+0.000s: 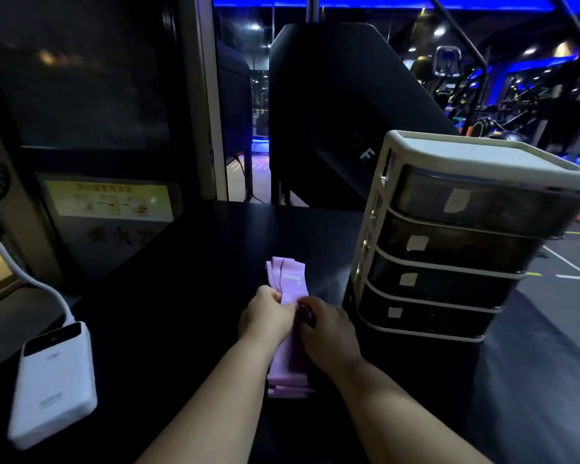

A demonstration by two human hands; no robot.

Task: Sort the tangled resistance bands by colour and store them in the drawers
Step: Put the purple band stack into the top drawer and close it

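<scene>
1. We see the pink bands [290, 279] lying as a flat stack on the dark table [181, 262], mid-view. The stack's long axis runs from 6 to 12 o'clock, and its far end is fanned out a little.
2. The left hand [265, 314] grips the stack's left edge at about mid-length, fingers curled round it. The right hand [329, 329] meets it from the 3 o'clock side, fingers curled onto the right edge. Both hold the bands and nothing else, and they nearly touch across the stack.
3. The drawers [449, 246] stand at 2 o'clock from the hands, just beside the bands. All four look closed, each with a pale label we cannot read.
4. We judge that the coming move turns on one relation: the drawers lie to the right, so the right hand is nearer to pull one open. The left hand can hold the stack together meanwhile.
5. Only pink shows, so we judge this colour is gathered but not yet stored.
6. A white power bank [52, 383] with its cable sits at 8 o'clock, well apart.
</scene>
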